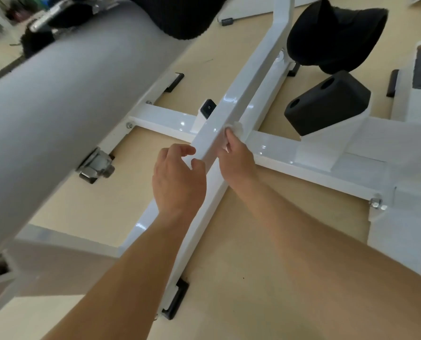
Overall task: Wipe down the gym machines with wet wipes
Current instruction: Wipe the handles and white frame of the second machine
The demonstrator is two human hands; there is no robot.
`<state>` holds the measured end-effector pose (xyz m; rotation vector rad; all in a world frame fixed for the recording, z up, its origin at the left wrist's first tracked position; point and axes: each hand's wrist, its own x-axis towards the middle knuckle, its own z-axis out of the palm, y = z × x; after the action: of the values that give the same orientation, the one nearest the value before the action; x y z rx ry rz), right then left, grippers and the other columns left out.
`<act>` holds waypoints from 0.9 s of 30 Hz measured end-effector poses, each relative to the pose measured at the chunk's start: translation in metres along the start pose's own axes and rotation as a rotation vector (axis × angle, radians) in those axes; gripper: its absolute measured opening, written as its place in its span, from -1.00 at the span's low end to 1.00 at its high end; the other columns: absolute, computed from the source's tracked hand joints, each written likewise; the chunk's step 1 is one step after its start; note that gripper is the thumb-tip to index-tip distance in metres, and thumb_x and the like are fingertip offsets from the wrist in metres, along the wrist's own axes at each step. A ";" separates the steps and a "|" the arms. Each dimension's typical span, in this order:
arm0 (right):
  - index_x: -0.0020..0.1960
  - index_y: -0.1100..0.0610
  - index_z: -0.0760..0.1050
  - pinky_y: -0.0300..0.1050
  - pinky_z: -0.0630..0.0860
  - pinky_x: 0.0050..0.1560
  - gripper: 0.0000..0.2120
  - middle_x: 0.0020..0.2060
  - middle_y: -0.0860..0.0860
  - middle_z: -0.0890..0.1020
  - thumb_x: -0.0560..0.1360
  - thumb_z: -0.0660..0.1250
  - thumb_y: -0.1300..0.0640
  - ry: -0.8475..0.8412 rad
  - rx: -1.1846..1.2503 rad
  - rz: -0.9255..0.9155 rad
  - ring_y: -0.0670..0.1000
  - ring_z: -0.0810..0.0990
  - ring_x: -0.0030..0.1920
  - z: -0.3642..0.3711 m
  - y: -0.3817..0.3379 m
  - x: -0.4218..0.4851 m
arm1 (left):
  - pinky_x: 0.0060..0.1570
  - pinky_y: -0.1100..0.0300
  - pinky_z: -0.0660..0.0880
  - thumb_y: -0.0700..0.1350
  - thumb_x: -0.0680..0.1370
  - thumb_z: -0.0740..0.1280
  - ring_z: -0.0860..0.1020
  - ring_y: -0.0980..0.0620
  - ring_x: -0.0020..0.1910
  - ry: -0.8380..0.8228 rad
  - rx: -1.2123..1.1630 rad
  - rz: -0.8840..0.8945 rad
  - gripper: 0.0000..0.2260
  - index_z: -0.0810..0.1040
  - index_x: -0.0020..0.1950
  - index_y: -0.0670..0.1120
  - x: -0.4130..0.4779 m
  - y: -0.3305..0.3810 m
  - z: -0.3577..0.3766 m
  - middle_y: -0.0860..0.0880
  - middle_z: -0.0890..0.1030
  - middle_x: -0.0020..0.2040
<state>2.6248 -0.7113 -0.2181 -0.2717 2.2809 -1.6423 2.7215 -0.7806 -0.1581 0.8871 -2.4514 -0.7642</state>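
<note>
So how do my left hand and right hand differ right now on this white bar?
The right hand holds a wet wipe against the right side of the white bar; the left hand holds nothing. The right hand reaches further up the bar, while the left hand sits lower on the bar's left side, fingers loosely curled. Both hands are bare and close to the same slanting bar.

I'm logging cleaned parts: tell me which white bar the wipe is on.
The long slanted bar that crosses over the flat crossbar. The right hand holds the wipe against its right side; the crossbar lies beneath it.
</note>
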 end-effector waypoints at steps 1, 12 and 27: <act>0.54 -0.05 0.29 -0.04 0.46 0.33 -0.53 0.35 -0.07 0.54 0.64 0.19 0.07 0.035 -0.010 -0.017 -0.03 0.50 0.34 0.003 0.007 -0.002 | 0.12 0.11 0.47 -0.11 0.57 0.30 0.51 0.07 0.09 -0.015 0.003 0.021 -0.80 0.54 0.18 0.05 -0.004 0.003 0.003 0.16 0.48 0.12; 0.01 0.03 0.68 -0.35 0.53 -0.06 -0.92 -0.21 -0.19 0.67 0.52 0.45 0.12 -0.002 0.102 -0.058 -0.22 0.63 -0.18 -0.027 -0.003 -0.038 | 0.19 0.03 0.49 -0.09 0.60 0.29 0.52 0.05 0.16 -0.061 0.041 0.161 -0.76 0.53 0.26 0.05 -0.025 0.017 0.010 0.13 0.53 0.15; -0.14 -0.07 0.58 -0.42 0.35 -0.18 -0.63 -0.15 -0.18 0.55 0.45 0.26 0.42 0.242 -0.261 -0.051 -0.18 0.53 -0.15 -0.222 0.122 -0.192 | -0.17 0.19 0.56 -0.19 0.49 0.41 0.59 0.18 -0.20 -0.697 -0.105 0.330 -0.86 0.60 -0.11 0.06 -0.162 0.096 0.108 0.14 0.63 -0.15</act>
<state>2.7271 -0.4119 -0.2414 -0.2009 2.6957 -1.4673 2.7339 -0.5711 -0.2127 0.1595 -2.9906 -1.2091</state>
